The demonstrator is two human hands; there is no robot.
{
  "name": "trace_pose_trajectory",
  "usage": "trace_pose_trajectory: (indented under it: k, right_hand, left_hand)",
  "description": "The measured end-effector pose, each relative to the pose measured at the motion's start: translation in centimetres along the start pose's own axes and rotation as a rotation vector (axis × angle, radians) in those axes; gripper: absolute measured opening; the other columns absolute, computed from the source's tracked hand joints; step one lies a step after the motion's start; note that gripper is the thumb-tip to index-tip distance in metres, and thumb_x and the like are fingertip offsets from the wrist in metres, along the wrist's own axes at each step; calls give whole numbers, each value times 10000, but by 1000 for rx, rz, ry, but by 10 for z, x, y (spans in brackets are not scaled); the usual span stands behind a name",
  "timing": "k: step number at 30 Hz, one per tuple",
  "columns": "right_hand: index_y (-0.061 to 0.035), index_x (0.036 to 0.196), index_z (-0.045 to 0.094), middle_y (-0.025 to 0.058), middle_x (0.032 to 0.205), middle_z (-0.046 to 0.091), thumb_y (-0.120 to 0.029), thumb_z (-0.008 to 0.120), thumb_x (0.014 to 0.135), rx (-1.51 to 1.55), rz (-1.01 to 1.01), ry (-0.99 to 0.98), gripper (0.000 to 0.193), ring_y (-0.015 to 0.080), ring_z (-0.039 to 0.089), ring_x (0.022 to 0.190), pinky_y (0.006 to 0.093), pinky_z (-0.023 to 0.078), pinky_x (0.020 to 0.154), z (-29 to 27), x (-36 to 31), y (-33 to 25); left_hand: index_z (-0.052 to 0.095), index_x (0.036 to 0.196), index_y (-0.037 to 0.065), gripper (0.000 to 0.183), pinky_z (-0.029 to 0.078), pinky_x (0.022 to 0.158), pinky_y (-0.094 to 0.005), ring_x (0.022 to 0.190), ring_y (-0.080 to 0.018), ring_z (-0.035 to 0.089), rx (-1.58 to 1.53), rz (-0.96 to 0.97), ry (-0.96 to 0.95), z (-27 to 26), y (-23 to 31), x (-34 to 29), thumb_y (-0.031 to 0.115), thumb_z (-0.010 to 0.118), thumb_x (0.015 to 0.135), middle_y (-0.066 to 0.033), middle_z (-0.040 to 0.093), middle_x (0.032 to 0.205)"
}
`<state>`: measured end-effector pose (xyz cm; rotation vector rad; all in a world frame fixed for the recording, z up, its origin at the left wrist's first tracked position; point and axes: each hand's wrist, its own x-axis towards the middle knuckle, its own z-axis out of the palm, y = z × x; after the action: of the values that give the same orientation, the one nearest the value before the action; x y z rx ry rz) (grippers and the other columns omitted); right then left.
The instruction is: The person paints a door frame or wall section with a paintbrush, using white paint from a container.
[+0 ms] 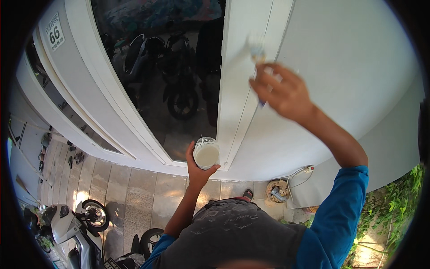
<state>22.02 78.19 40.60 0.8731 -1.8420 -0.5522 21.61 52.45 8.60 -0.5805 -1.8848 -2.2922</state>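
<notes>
My left hand [197, 169] is wrapped round a small clear cup of whitish paint [207, 155], held upright below the dark window pane, with white smears on its rim. Raised to the upper right, my right hand [283, 89] grips a paintbrush [257, 54], whose pale bristles are blurred. The bristles are at the white window frame [244, 27]; whether they touch it I cannot tell. A bit of the brush's blue handle shows below my fingers.
A dark glass pane [165, 80] reflects motorbikes. Right of the frame runs a smooth white wall [340, 67]. On the paved floor [141, 188] stand a parked motorbike [76, 233] at lower left and a round container of odds and ends [277, 193] near a cable. Green plants [398, 206] grow at right.
</notes>
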Motion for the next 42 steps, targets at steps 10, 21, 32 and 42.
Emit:
trace_pose_trajectory:
  k: [10,21,32,42]
  right_hand:
    - [-57,964,731,70,965,719,-111,787,898,355,470,79,102,262,685,809,343,561,705,-32,50,72]
    - [-112,936,694,40,1003,659,-97,761,714,103,8,38,232,210,682,919,341,571,681,-3,3,6]
    - [-22,985,702,47,867,688,-140,748,957,1045,839,-15,130,107,633,786,261,514,725,-46,19,15]
    - [-20,950,707,106,880,706,-126,820,870,1375,725,-257,174,214,701,761,309,536,681,-28,-5,-89]
  left_hand:
    - [248,1574,61,1202,440,1114,-422,1339,-287,497,0,-22,14,-1,1,-2,128,965,612,-162,423,1483]
    - [255,1573,62,1204,450,1103,-424,1328,-290,507,-4,19,14,-3,-8,-2,133,973,609,-164,438,1466]
    - [235,1583,60,1265,462,1094,-431,1314,-293,527,112,93,-29,8,27,4,172,992,576,-169,441,1446]
    - [130,1597,73,1361,447,1106,-443,1325,-306,522,135,224,-114,18,43,9,164,1020,571,-200,474,1443]
